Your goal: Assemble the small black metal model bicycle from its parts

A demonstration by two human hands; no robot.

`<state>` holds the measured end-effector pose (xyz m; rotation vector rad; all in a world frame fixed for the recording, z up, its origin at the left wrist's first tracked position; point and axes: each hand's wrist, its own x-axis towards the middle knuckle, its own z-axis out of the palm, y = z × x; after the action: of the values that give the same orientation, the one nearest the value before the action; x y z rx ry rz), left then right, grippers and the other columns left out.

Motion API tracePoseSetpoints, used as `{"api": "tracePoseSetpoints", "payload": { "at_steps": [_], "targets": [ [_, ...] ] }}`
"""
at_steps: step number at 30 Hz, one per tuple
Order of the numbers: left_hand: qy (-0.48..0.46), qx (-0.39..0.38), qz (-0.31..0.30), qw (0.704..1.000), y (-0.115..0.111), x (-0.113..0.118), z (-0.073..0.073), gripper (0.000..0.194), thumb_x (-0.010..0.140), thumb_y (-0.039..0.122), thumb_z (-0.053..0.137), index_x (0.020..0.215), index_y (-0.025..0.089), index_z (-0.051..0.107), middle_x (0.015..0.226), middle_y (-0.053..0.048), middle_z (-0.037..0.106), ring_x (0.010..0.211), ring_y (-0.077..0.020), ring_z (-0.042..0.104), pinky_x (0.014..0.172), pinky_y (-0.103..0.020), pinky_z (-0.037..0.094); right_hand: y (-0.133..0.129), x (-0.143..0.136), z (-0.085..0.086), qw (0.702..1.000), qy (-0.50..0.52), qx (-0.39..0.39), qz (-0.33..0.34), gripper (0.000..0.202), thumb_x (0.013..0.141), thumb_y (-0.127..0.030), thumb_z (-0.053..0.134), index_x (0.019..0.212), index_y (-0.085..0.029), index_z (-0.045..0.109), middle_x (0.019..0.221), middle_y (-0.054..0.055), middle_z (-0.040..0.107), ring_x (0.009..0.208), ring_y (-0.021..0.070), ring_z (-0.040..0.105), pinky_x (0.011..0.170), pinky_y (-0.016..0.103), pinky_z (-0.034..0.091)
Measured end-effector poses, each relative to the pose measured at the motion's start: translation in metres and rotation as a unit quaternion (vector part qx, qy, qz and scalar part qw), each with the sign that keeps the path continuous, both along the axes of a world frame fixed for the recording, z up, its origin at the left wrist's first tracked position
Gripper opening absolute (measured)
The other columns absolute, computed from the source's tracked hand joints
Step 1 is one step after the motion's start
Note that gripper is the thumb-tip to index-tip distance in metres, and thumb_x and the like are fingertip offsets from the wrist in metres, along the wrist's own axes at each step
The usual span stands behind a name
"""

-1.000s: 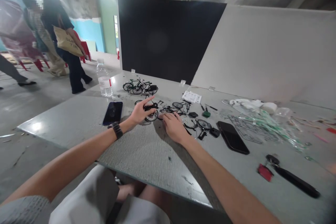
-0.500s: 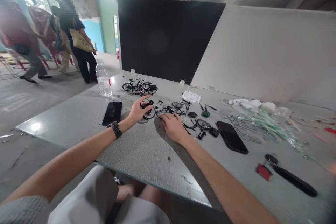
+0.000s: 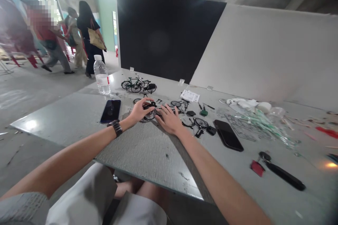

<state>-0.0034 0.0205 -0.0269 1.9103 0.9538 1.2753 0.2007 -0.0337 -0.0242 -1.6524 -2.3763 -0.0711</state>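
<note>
My left hand (image 3: 140,110), with a dark watch on its wrist, is curled around a small black model bicycle part (image 3: 151,114) with a spoked wheel. Its thumb and index finger close on the upper part. Close beside it, my right hand (image 3: 169,121) lies low over the table, fingers apart, its fingertips near the wheel and over loose black parts. What lies under its fingers is hidden. More black bicycle parts (image 3: 201,123) are spread just right of it. Behind my hands stand assembled model bicycles (image 3: 138,84), one with a green frame.
A phone (image 3: 111,111) and a water bottle (image 3: 101,75) are on the left. To the right lie another phone (image 3: 228,135), paper sheets (image 3: 189,95), clear plastic bags (image 3: 271,123) and a black-handled object (image 3: 286,175). A black-and-white panel (image 3: 169,35) rises behind. Several people stand or walk at far left.
My left fingers have closed in around the wheeled part. My right hand has shifted slightly left, with its fingers more spread. The view has turned slightly, and people at left have moved.
</note>
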Motion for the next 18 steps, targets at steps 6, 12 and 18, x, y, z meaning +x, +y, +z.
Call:
{"api": "tracePoseSetpoints", "payload": {
  "at_steps": [6, 12, 18],
  "targets": [
    [-0.01, -0.004, 0.003, 1.0, 0.0019, 0.0019, -0.0025, 0.034, 0.085, 0.033, 0.072, 0.116, 0.019, 0.067, 0.106, -0.009, 0.072, 0.101, -0.0224, 0.068, 0.075, -0.029, 0.059, 0.0042, 0.0011, -0.0007, 1.0, 0.016, -0.021, -0.01, 0.058, 0.106, -0.058, 0.021, 0.147, -0.029, 0.052, 0.156, 0.007, 0.049, 0.152, 0.0309, 0.028, 0.119, 0.07, 0.0],
    [-0.042, -0.045, -0.014, 0.998, -0.0001, 0.0022, -0.0011, 0.037, 0.085, 0.033, 0.073, 0.117, 0.018, 0.066, 0.1, -0.01, 0.069, 0.096, -0.0222, 0.068, 0.061, -0.025, 0.06, 0.0021, 0.004, 0.0027, 1.0, 0.004, -0.007, -0.006, 0.049, 0.107, -0.052, 0.03, 0.139, -0.028, 0.059, 0.151, 0.008, 0.054, 0.147, 0.0314, 0.037, 0.119, 0.072, 0.002],
    [-0.067, -0.077, -0.028, 0.994, -0.0005, 0.0021, -0.0018, 0.039, 0.084, 0.035, 0.074, 0.118, 0.018, 0.065, 0.1, -0.01, 0.067, 0.088, -0.0206, 0.068, 0.057, -0.026, 0.062, 0.0015, 0.0092, 0.0033, 1.0, 0.001, -0.004, 0.008, 0.049, 0.106, -0.052, 0.033, 0.137, -0.025, 0.06, 0.148, 0.012, 0.057, 0.142, 0.0308, 0.045, 0.121, 0.069, 0.004]
  ]
}}
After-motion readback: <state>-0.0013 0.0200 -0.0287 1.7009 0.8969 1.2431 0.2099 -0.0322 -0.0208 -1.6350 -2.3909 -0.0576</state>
